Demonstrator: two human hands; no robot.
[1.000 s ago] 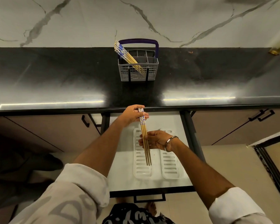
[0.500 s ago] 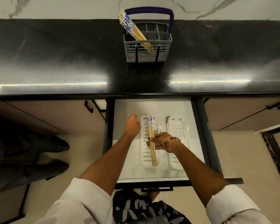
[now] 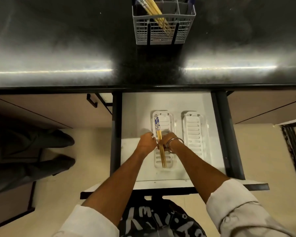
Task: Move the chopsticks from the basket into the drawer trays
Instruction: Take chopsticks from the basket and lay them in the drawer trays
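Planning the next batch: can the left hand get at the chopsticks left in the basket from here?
Probably yes: the left hand holds nothing visible, and the basket chopsticks poke out above the basket across bare counter.

Black polished countertop [image 3: 58,40] spans the top, two bright strip-light reflections [image 3: 229,67] along its front edge. Beige cabinet fronts [image 3: 41,108] with black bar handles [image 3: 91,100] sit under it on both sides. Cream floor [image 3: 256,151] below, dark door frame [image 3: 292,147] at the right edge.
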